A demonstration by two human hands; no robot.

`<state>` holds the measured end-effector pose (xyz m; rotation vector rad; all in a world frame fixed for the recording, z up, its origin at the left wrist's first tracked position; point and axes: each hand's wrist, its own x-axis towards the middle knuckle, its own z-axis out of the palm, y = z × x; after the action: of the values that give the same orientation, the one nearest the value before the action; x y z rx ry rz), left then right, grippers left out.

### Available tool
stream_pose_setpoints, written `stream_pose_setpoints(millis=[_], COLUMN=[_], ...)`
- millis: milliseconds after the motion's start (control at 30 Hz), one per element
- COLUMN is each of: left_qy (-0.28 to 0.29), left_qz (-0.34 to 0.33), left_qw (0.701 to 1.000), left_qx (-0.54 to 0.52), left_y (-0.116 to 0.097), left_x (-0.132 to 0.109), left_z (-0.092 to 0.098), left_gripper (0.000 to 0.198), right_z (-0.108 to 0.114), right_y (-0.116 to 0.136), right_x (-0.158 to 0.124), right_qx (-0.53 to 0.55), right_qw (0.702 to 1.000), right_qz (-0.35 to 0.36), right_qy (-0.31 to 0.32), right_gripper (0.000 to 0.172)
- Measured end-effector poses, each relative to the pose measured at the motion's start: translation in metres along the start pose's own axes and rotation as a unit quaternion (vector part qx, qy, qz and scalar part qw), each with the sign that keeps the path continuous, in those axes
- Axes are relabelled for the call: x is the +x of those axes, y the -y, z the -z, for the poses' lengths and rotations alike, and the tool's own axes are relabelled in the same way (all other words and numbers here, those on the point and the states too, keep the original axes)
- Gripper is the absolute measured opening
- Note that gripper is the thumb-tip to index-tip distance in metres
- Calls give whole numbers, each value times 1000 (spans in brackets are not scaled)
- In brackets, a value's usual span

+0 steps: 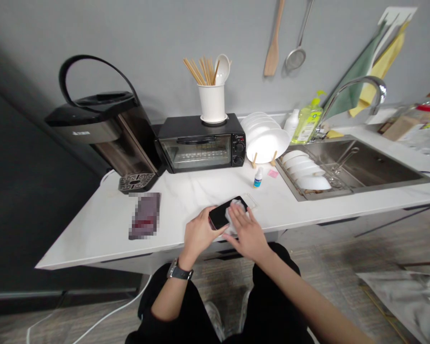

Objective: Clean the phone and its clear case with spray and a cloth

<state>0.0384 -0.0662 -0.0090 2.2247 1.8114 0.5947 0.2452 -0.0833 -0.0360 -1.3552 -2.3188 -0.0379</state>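
Note:
A smartphone (pixel 220 216) with a black screen lies tilted near the counter's front edge. Its left end is gripped by my left hand (pixel 198 234), thumb along the near side and fingers at the far side. My right hand (pixel 249 234) presses a crumpled white wipe (pixel 237 204) onto the phone's right part, fingers over the cloth. Just beyond the phone's right end lies a clear phone case (pixel 250 200), partly hidden by the hand and wipe. A small white bottle with a blue label (pixel 258 177) stands upright farther back, near a pink slip (pixel 273 174).
A blurred-out dark object (pixel 145 216) lies left on the white counter (pixel 103 229). Behind stand a water dispenser (pixel 118 138), a toaster oven (pixel 200 148) bearing a utensil holder (pixel 213 102), and racked plates (pixel 267 143). At right is a sink (pixel 372 165) with bowls (pixel 304 169).

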Motion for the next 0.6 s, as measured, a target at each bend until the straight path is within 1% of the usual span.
stream_pose_setpoints(millis=[33,67,100,200,233,267,300,333,367,400,433,500,533,567,600], left_qy=[2,4,4,1,4,9,15,20,21,20,16,11,12,16,21], left_qz=[-4,-6,-5,9,10,8,3,-3,-8,-10,-9,-1,4,5,4], left_qw=[1000,1000,1000,1000,1000,1000,1000,1000,1000,1000,1000,1000,1000,1000,999], left_qx=[0,1,1,4,6,8,11,13,15,16,16,17,19,23,27], left_y=[0,0,0,-1,-1,-1,-1,-1,-1,-1,-1,-1,-1,-1,-1], left_x=[0,0,0,0,0,0,0,0,0,0,0,0,0,0,0], left_z=[0,0,0,1,1,1,1,2,2,2,2,1,1,1,1], left_gripper=[60,60,60,63,62,59,54,51,49,50,53,61,63,61,56], right_z=[-1,-1,-1,-2,-3,-4,-5,-6,-6,-6,-5,-3,-3,-3,-4], right_y=[2,4,4,4,5,7,10,11,12,10,8,3,2,4,7], right_x=[0,0,0,2,2,2,2,2,2,3,3,4,4,3,2], right_qx=[10,16,15,-7,-5,6,24,41,51,53,44,17,12,17,31], right_qw=[999,999,999,999,999,1000,1000,998,996,996,998,999,998,998,999], right_qz=[32,47,39,-40,-43,-22,16,53,74,70,40,-43,-62,-53,-20], right_qy=[10,16,17,-5,-9,-6,3,10,14,12,5,-17,-23,-23,-19], right_gripper=[78,76,73,67,67,67,66,63,60,56,53,51,51,52,52])
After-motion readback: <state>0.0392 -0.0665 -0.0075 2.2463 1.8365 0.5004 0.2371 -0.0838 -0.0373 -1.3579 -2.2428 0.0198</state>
